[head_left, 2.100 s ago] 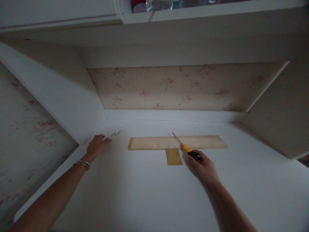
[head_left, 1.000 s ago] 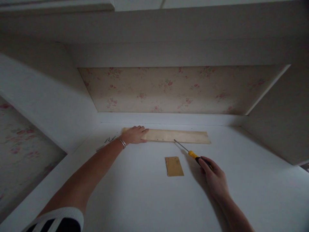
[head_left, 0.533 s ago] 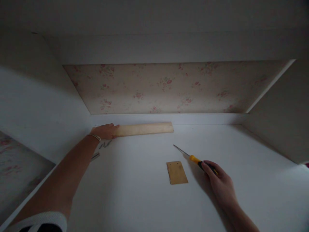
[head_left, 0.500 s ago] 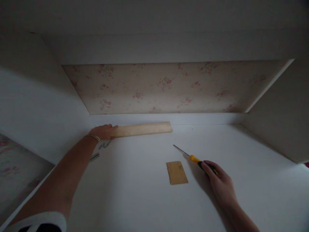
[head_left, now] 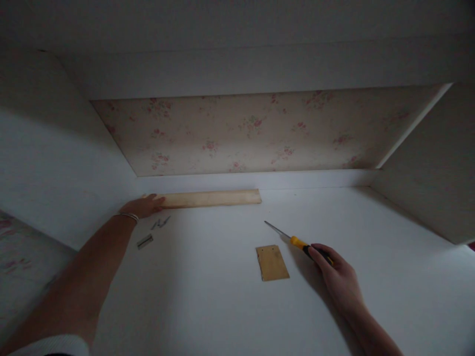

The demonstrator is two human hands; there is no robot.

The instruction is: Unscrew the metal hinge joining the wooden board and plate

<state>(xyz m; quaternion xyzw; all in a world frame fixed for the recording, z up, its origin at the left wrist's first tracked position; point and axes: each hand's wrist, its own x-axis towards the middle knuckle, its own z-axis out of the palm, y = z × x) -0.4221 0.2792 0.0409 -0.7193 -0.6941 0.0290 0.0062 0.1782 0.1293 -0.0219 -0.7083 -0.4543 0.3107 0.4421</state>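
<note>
A long, pale wooden strip [head_left: 211,199] lies flat along the back of the white surface. My left hand [head_left: 144,205] rests at its left end, fingers stretched over the wood and touching it. My right hand [head_left: 336,274] is closed round the handle of a yellow and black screwdriver [head_left: 299,243], whose metal shaft points up and left above the surface. Left of the screwdriver lies a small brown rectangular piece [head_left: 272,263] with two holes near its top edge. Several screws [head_left: 160,223] lie loose just below my left hand, near a small metal plate [head_left: 144,242].
White side panels rise at the left [head_left: 67,143] and right [head_left: 430,183]. A white board [head_left: 237,69] hangs overhead. Behind the surface, a low white ledge [head_left: 297,179] runs beneath the flowered wallpaper [head_left: 230,133].
My left hand has slid left along the wooden strip, uncovering the screws and small metal plate. The strip has shifted slightly left. My right hand and the screwdriver have barely moved.
</note>
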